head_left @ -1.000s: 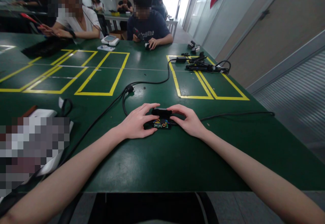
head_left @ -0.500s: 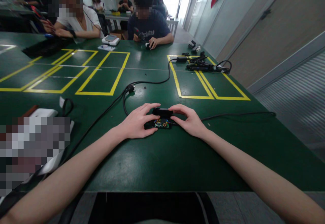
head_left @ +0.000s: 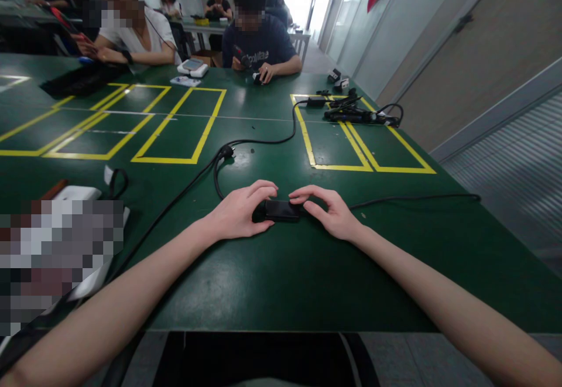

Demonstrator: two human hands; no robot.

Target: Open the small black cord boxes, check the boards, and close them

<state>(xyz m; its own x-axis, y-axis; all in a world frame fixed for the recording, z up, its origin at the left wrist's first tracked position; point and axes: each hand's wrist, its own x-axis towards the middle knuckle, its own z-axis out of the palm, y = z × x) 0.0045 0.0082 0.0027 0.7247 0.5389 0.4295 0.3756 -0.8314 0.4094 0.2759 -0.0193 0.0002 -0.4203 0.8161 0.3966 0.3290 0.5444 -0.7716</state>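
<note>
A black power adapter case [head_left: 281, 211] lies flat on the green table in front of me, with its lid down over the circuit board, which is now hidden. My left hand [head_left: 246, 210] grips its left end, thumb along the near edge and fingers at the far side. At the right end is my right hand [head_left: 327, 211], its thumb and forefinger apart and the fingertips by the far right corner. Whether those fingertips touch the lid is hard to tell. A black cord [head_left: 413, 198] runs off to the right, and another black cable [head_left: 216, 179] passes behind my left hand.
A cable plug [head_left: 226, 151] rests beyond my hands. Yellow tape rectangles [head_left: 342, 168] mark the green table [head_left: 281, 281]. Bundled black adapters and cables [head_left: 360, 115] lie at the far right. White items [head_left: 83, 195], partly blurred, sit at left. Two people [head_left: 261, 41] sit opposite.
The black lid has come down from its tilted position and now covers the circuit board. My right hand's fingers have loosened from the lid; my left hand stays at the left end.
</note>
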